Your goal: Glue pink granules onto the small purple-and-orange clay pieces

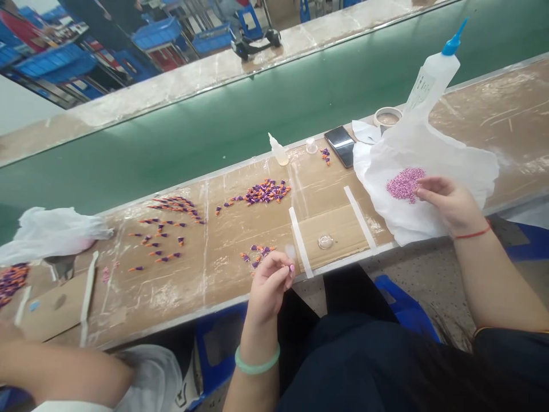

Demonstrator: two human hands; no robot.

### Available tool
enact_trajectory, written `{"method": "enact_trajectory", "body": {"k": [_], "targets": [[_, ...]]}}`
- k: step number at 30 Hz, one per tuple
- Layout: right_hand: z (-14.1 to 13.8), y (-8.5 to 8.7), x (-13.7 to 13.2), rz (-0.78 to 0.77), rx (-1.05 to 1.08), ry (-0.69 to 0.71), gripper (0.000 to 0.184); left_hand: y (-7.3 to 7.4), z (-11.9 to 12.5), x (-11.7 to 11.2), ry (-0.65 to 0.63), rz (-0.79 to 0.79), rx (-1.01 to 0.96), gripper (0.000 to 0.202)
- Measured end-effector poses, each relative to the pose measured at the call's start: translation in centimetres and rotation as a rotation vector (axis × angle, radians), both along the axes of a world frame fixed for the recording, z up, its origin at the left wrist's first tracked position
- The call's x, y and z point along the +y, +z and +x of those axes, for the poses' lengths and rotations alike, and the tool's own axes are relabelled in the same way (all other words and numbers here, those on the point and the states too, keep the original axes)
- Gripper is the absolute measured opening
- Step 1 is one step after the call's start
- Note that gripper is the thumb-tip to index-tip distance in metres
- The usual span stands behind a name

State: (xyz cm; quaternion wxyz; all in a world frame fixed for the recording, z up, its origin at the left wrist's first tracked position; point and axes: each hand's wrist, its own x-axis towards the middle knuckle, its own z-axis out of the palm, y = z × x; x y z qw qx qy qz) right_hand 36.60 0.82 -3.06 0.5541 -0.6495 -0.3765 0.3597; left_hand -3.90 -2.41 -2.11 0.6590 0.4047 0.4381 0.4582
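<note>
My left hand [274,280] is raised over the near edge of the table, thumb and fingers pinched on a small purple piece [291,268] with a pink end. Just behind it lies a small group of purple and orange pieces [257,250], partly hidden by the hand. On the right, my right hand [450,206] reaches to the edge of a heap of tiny pink beads [403,184] on a crumpled white sheet [381,212]. Its fingertips are drawn together; whatever they hold is too small to make out. A small clear round dish [325,241] sits on cardboard between my hands.
More purple and orange pieces form a heap [268,191] and scattered rows [165,223]. A small dropper bottle [278,150], phone [340,146], tape roll [387,117] and large blue-capped bottle [435,80] stand or lie toward the back. Another person's arm [64,366] is at lower left.
</note>
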Motion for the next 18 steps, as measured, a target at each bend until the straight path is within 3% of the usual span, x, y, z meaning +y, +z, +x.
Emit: {"method": "enact_trajectory", "body": {"k": [3,9,13,18], "targets": [[-1.2,1.3,-0.9,0.040,0.051,0.090,0.030,0.4,0.8,-0.1,-0.006,-0.007,0.019,0.027],[-5.3,4.6,-2.7,0.094,0.086,0.321,0.010,1.5,3.4,0.2,-0.123,0.015,0.069,0.031],[-7.7,5.4,-2.8,0.158,0.116,0.432,0.016,1.9,4.9,0.4,-0.206,0.060,0.055,0.031],[-9.7,6.9,-3.1,0.166,0.066,0.713,0.032,3.2,6.7,0.7,-0.292,0.139,0.067,0.030]]}}
